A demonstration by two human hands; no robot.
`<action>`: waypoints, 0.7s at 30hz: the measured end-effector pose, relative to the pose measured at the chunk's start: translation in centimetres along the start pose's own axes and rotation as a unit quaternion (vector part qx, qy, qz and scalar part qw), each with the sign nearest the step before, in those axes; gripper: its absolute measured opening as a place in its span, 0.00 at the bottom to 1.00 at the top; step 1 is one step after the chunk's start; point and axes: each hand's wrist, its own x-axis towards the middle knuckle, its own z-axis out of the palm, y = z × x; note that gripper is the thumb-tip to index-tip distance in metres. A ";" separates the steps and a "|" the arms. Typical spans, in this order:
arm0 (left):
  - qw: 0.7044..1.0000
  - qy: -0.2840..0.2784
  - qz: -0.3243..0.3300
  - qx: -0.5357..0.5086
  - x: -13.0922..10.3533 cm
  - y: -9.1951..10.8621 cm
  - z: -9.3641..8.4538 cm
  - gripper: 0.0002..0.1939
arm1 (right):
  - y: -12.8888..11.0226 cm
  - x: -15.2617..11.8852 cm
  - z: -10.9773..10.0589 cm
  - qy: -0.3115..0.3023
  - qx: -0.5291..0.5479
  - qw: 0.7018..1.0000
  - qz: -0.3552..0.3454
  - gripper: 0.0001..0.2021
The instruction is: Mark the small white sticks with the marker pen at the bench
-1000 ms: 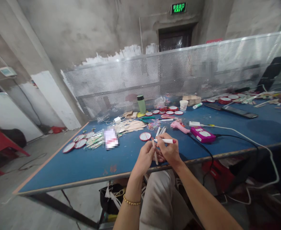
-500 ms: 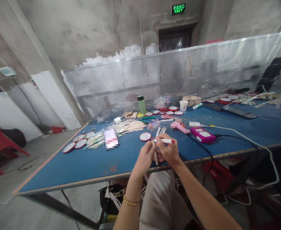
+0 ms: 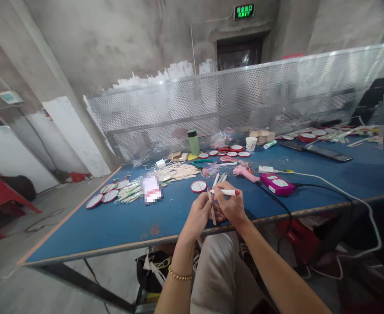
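Observation:
My left hand (image 3: pixel 201 210) grips a flat wooden craft stick (image 3: pixel 213 216) near the table's front edge. In my right hand (image 3: pixel 230 205) is a white marker with a red end (image 3: pixel 228 192), held like a pen. Its tip points left and is close to the upper end of the stick; whether the two touch I cannot tell. Just beyond my hands lies a round white disc with a red rim (image 3: pixel 199 186). Behind my right hand, a few white markers (image 3: pixel 216 179) rest on the table.
A pile of wooden sticks (image 3: pixel 182 171) lies beyond on the blue table (image 3: pixel 120 231). To the right are a pink glue gun (image 3: pixel 246 173) and a purple box (image 3: pixel 277 185) with cables. A green bottle (image 3: pixel 193 143) and a paper cup (image 3: pixel 251 144) stand at the back.

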 end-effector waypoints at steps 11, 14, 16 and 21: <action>1.000 -0.002 -0.005 0.001 0.1 -0.2 -0.1 0.23 | -0.3 0.0 -0.1 0.007 -0.005 1.000 -0.005 0.11; 1.000 -0.002 -0.005 0.005 0.0 -0.1 -0.1 0.23 | -0.2 0.0 0.0 0.002 0.001 1.000 -0.003 0.11; 1.000 -0.002 -0.006 0.006 0.0 0.0 0.0 0.23 | -0.2 0.0 0.0 -0.001 0.004 1.000 -0.003 0.11; 1.000 -0.001 -0.002 0.002 0.0 0.0 0.1 0.22 | -0.1 0.0 0.2 -0.005 0.006 1.000 -0.001 0.11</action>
